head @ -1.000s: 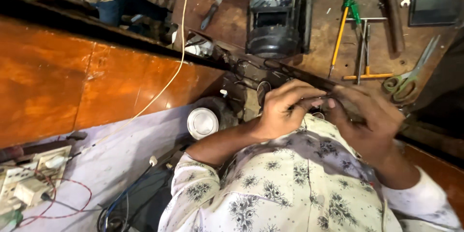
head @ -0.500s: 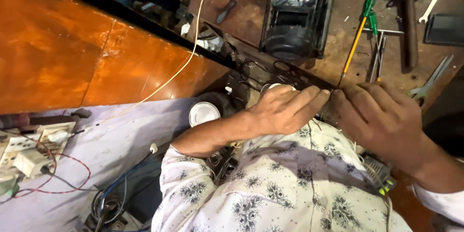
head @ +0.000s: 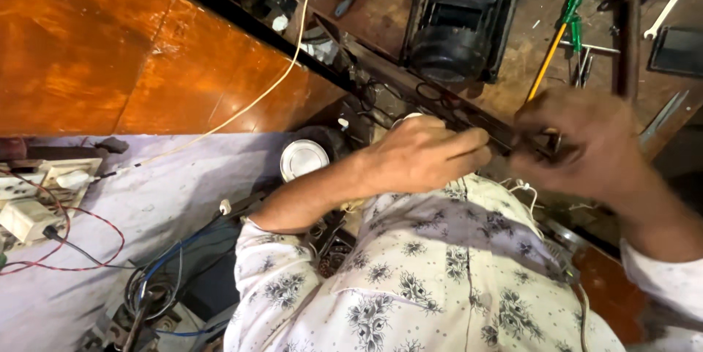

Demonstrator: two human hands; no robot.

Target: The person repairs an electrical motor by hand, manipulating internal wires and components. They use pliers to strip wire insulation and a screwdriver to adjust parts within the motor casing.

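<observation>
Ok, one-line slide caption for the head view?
Both hands, left hand and right hand, grip a dark metal strip beside the screwdrivers.

Glossy wood panel [head: 110, 44], dull metal bar [head: 469, 114]

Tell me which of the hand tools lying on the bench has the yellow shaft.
The long screwdriver with the green handle, lying slanted just above the right hand. The hammer and the small spanner beside it are dark or plain metal.
</observation>
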